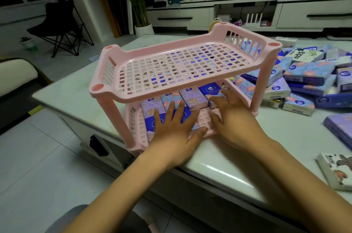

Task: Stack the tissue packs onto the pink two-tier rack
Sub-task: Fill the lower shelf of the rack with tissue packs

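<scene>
We see the tissue packs lined up on the lower tier of the pink rack: a row along the back and more at the front left, with bare lattice at the front right. Our left hand lies flat on the front packs, fingers spread, thumb on the lattice. Our right hand reaches in beside it, fingers spread too, their tips touching the rightmost pack of the back row. The rack stands on a pale table; a loose pile of packs lies just to its right.
</scene>
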The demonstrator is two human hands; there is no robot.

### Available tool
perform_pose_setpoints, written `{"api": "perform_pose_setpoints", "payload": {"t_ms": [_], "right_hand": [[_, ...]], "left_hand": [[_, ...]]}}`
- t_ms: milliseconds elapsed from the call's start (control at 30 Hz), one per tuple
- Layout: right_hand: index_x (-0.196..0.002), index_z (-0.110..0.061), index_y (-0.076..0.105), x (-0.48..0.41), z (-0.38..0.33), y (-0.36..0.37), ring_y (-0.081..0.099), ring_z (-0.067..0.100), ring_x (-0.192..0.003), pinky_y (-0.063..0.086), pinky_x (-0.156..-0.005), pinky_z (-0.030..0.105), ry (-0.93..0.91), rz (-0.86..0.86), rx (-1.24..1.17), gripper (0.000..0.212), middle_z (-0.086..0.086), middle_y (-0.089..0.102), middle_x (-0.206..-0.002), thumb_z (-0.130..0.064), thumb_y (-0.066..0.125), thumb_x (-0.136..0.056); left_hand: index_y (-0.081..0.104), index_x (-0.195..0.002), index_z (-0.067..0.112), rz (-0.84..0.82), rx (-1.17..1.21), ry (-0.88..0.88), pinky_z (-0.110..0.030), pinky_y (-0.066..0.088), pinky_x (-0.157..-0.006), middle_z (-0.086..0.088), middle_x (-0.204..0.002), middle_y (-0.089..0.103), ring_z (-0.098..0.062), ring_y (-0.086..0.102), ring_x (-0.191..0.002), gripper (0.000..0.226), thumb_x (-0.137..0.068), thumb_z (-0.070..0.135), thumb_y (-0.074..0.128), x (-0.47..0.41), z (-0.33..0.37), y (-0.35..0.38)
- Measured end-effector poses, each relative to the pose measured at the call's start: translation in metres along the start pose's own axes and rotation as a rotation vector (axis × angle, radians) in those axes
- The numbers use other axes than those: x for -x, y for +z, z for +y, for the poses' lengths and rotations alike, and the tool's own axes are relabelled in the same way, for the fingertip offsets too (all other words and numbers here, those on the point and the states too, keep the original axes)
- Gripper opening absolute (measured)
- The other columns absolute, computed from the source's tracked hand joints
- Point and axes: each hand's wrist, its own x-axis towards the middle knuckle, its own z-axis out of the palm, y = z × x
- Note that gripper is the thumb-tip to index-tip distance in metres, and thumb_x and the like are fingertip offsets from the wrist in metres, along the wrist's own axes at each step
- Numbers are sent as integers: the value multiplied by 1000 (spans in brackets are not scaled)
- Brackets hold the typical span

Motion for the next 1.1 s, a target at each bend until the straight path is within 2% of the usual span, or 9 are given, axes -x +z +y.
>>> {"api": "perform_pose_setpoints", "payload": {"t_ms": [100,300,533,700,800,867,967,1033,1100], "right_hand": [[-128,-7,47,-2,-2,5,42,32,-122,32,-98,32,-16,-18,18,39,17,38,-137,-22,45,-92],[-137,-10,35,-7,1,5,35,24,-129,35,-99,33,-57,-89,36,45,9,34,-143,-24,40,-95],[-147,-9,11,-11,5,9,11,23,-142,10,-113,32,-92,-176,88,57,11,7,-156,-28,32,-98],[-147,-8,13,-9,6,15,13,24,-142,12,-112,32,-88,-94,42,57,12,10,-155,-25,35,-97],[-144,-6,21,-6,1,8,23,26,-137,18,-110,30,-86,-2,-145,58,13,23,-151,-15,44,-92],[-140,-6,31,1,0,-3,32,26,-133,21,-106,26,-71,42,-289,54,13,35,-145,-7,48,-88],[-125,-8,51,20,7,-20,48,23,-120,32,-92,19,-40,16,-441,39,11,55,-128,-4,49,-87],[-113,-14,61,37,18,-34,57,18,-108,39,-86,17,24,-7,-537,29,6,64,-116,-8,49,-87],[-96,-21,66,52,32,-50,62,16,-97,46,-85,27,93,-9,-596,24,3,69,-101,-7,50,-84]], "left_hand": [[14,-146,37,-6,0,-4,-53,-12,-112,0,-157,-12,-21,-15,-143,57,-93,58,18,0,-1,0],[19,-144,35,17,-15,-14,-54,-9,-113,2,-157,-10,-20,-13,-143,59,-90,60,15,2,-1,2],[26,-140,32,67,-34,-63,-54,-6,-113,1,-157,-4,-20,-9,-144,64,-89,65,7,1,3,6],[13,-146,30,115,-33,-81,-54,-6,-113,-2,-157,-2,-22,-7,-144,97,-61,67,-17,2,10,8],[3,-148,29,126,39,-167,-52,-6,-113,-5,-157,-4,-23,-8,-144,86,-72,69,-5,3,19,1],[14,-147,21,222,101,-208,-49,0,-115,-10,-156,6,-25,2,-144,78,-78,56,7,2,30,-8],[54,-120,8,588,282,55,-39,35,-100,-17,-123,55,-31,49,-116,50,-82,32,31,3,52,-18],[61,-99,7,735,423,288,-31,42,-79,-12,-94,63,-23,56,-89,31,-81,18,39,6,76,-21],[61,-94,5,730,535,432,-29,43,-76,-10,-90,62,-19,54,-85,27,-79,12,40,10,106,-21]]}}
